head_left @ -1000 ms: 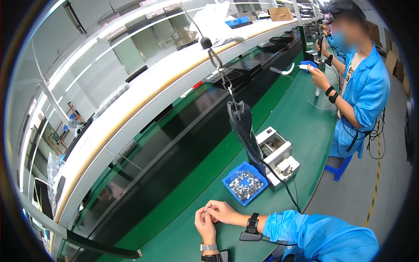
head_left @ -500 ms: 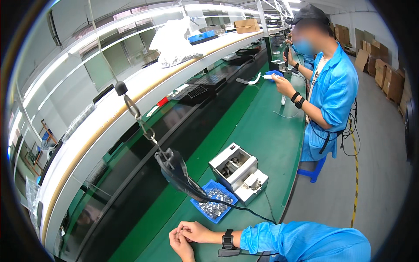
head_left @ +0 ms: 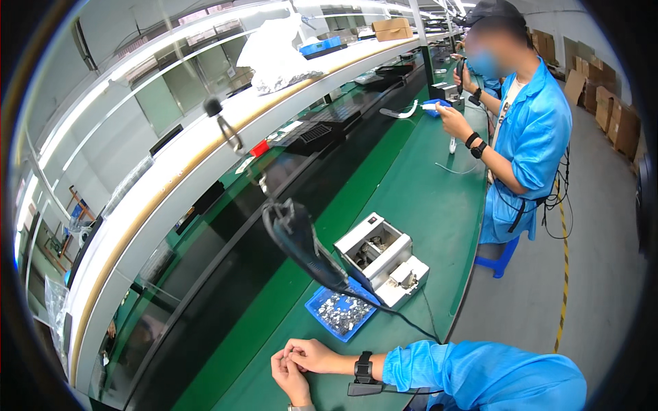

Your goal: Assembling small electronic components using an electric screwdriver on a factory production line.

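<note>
Close together over the green bench, my left hand (head_left: 290, 381) and my right hand (head_left: 313, 356) meet at the fingertips. The fingers of both are closed in a pinch; anything between them is too small or hidden to make out. Just beyond them lies a blue tray (head_left: 312, 306) of small loose metal-looking pieces (head_left: 340, 316). A dark corded hand tool (head_left: 301, 246) hangs tilted on a suspended line, its lower end over the tray. Right behind the tray stands a silver box-shaped device (head_left: 396, 257) with an open top compartment.
A long shelf (head_left: 199, 154) runs along the left above the dark conveyor strip (head_left: 226, 267). On it rest a white plastic bag (head_left: 274, 61) and a cardboard box (head_left: 392, 29). A co-worker in blue (head_left: 534, 137) works farther along the green bench (head_left: 439, 198). A black cable (head_left: 397, 316) crosses near my right arm.
The hanging tool has swung to the right and looks blurred. The whole view has shifted slightly. My hands stay pinched together in nearly the same place.
</note>
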The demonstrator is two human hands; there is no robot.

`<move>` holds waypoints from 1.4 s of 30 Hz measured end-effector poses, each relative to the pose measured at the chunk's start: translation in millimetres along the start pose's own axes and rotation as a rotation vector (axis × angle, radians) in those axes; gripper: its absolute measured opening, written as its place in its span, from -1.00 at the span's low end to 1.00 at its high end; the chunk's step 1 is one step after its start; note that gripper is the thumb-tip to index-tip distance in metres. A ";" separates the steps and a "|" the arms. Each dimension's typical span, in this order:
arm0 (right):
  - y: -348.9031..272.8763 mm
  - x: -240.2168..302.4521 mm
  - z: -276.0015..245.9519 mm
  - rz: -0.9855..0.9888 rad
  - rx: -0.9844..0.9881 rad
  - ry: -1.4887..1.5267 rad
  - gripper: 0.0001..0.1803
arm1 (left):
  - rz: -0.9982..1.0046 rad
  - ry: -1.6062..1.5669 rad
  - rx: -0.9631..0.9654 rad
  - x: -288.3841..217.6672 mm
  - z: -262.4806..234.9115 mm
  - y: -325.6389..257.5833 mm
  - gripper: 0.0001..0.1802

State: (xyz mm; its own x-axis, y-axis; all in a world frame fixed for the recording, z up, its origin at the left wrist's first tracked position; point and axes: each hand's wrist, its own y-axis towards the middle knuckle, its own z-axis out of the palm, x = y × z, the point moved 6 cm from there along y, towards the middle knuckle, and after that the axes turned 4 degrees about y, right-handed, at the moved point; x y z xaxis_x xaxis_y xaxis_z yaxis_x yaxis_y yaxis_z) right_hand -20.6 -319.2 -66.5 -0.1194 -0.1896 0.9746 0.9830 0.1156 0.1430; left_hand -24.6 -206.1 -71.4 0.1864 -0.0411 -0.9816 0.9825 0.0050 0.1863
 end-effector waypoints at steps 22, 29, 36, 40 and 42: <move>0.6 -1.3 1.1 0.004 0.002 0.005 -0.90 | 0.018 0.004 -0.020 2.4 -2.2 0.1 -0.85; -1.2 7.0 -2.0 0.015 0.012 0.001 -0.90 | -0.003 -0.003 -0.007 3.8 0.4 1.8 -0.84; 0.0 4.9 0.4 0.003 0.012 -0.001 -0.90 | 0.002 -0.002 -0.031 3.1 -2.0 1.0 -0.85; 1.2 0.6 -1.1 0.011 0.014 -0.018 -0.90 | -0.001 0.048 -0.024 -2.5 0.7 1.3 -0.86; 1.1 -0.4 0.3 0.020 0.025 -0.004 -0.90 | -0.007 0.011 -0.014 -0.5 0.1 1.2 -0.86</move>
State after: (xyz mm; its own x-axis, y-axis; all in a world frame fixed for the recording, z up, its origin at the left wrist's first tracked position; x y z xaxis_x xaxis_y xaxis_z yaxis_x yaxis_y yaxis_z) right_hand -19.6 -318.7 -66.7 -0.1003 -0.1829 0.9780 0.9813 0.1441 0.1276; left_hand -23.5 -206.1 -70.7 0.1797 -0.0300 -0.9833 0.9836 0.0190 0.1791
